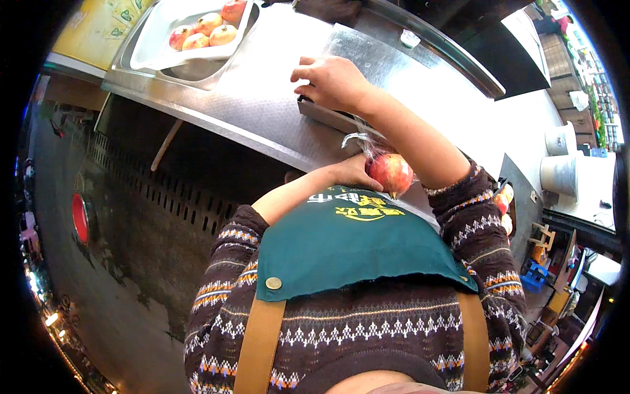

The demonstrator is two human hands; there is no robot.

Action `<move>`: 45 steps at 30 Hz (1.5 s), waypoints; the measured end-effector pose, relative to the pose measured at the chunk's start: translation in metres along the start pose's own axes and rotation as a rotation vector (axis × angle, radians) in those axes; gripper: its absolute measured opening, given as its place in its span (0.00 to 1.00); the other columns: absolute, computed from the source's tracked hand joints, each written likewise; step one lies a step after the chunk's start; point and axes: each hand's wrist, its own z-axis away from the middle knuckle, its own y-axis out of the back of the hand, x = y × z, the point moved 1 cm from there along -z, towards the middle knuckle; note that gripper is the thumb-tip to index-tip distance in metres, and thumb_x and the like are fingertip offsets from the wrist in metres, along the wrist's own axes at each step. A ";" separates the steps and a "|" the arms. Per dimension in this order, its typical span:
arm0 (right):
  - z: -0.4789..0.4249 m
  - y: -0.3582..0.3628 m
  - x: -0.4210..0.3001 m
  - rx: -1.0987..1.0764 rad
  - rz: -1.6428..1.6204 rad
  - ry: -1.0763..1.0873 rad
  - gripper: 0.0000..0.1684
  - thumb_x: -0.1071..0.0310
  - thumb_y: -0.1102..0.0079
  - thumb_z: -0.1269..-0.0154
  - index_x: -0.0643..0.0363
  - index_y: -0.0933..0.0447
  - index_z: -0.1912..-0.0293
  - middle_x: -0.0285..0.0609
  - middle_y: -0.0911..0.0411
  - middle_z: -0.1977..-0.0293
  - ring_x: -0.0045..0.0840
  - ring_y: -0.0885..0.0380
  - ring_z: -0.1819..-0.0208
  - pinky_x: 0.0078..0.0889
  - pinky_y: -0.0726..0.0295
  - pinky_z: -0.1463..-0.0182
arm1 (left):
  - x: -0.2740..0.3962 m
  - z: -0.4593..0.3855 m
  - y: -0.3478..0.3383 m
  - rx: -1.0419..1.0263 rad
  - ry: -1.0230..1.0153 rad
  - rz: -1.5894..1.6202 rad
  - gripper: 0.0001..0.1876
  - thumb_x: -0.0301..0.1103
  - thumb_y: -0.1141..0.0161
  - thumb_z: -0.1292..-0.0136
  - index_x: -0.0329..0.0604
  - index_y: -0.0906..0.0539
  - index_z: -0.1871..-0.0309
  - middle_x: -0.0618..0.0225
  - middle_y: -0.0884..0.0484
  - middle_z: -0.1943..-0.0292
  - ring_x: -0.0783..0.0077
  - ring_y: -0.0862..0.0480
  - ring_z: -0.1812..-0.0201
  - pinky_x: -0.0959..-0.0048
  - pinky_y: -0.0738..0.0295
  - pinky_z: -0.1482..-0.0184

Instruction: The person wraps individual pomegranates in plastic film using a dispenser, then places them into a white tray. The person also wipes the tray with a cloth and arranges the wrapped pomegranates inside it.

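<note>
My left hand [357, 172] is closed around a red and yellow pomegranate [391, 173] close to the front of my apron. Clear plastic film [365, 143] gathers at the top of the fruit, on the side towards the counter. Beyond it, my right hand [327, 81] is over the dark end of a long metal box [325, 115] on the steel counter. The fingers of that hand are bent and apart, with nothing visible between them; its underside is hidden. My right forearm passes over the box and part of the film.
Several pomegranates [209, 23] sit in a white tray [147, 47] set in the steel sink at the upper left. The counter edge [221, 129] runs diagonally before me. White buckets [559, 173] stand at the right, near more fruit [502, 203]. A red basin [79, 217] is on the floor.
</note>
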 end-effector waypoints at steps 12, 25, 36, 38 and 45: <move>0.101 0.026 0.029 -0.159 -0.123 -0.131 0.03 0.71 0.44 0.54 0.57 0.26 0.79 0.42 0.27 0.74 0.39 0.24 0.69 0.40 0.25 0.67 | -0.010 -0.003 0.003 -0.018 -0.011 0.038 0.43 0.33 0.26 0.60 0.38 0.37 0.38 0.60 0.27 0.45 0.68 0.27 0.45 0.67 0.35 0.39; 0.372 0.156 0.010 0.043 0.426 -0.888 0.04 0.73 0.40 0.51 0.58 0.22 0.71 0.40 0.24 0.71 0.36 0.23 0.66 0.31 0.25 0.63 | 0.022 0.018 -0.016 -0.065 0.074 0.596 0.41 0.37 0.30 0.54 0.36 0.38 0.38 0.58 0.28 0.45 0.66 0.26 0.44 0.67 0.32 0.41; 0.251 -0.002 -0.048 0.363 -1.861 -1.071 0.26 0.54 0.49 0.35 0.64 0.31 0.44 0.44 0.25 0.51 0.25 0.25 0.51 0.29 0.27 0.45 | 0.084 0.044 -0.007 -0.215 0.140 0.520 0.51 0.53 0.29 0.61 0.34 0.40 0.36 0.58 0.31 0.41 0.65 0.30 0.40 0.65 0.38 0.37; 0.200 -0.004 -0.036 0.336 -2.107 -0.932 0.29 0.51 0.55 0.32 0.64 0.33 0.42 0.46 0.26 0.50 0.28 0.25 0.50 0.31 0.28 0.43 | 0.094 0.048 0.000 -0.168 0.113 0.407 0.51 0.53 0.30 0.58 0.35 0.43 0.34 0.60 0.33 0.40 0.67 0.33 0.39 0.67 0.40 0.36; 0.160 0.014 -0.034 0.431 -1.989 -0.904 0.27 0.56 0.54 0.32 0.67 0.35 0.43 0.48 0.26 0.51 0.28 0.24 0.52 0.30 0.25 0.46 | 0.100 0.047 -0.002 0.283 -0.023 -0.011 0.38 0.50 0.36 0.47 0.42 0.41 0.39 0.60 0.33 0.46 0.70 0.33 0.41 0.69 0.38 0.40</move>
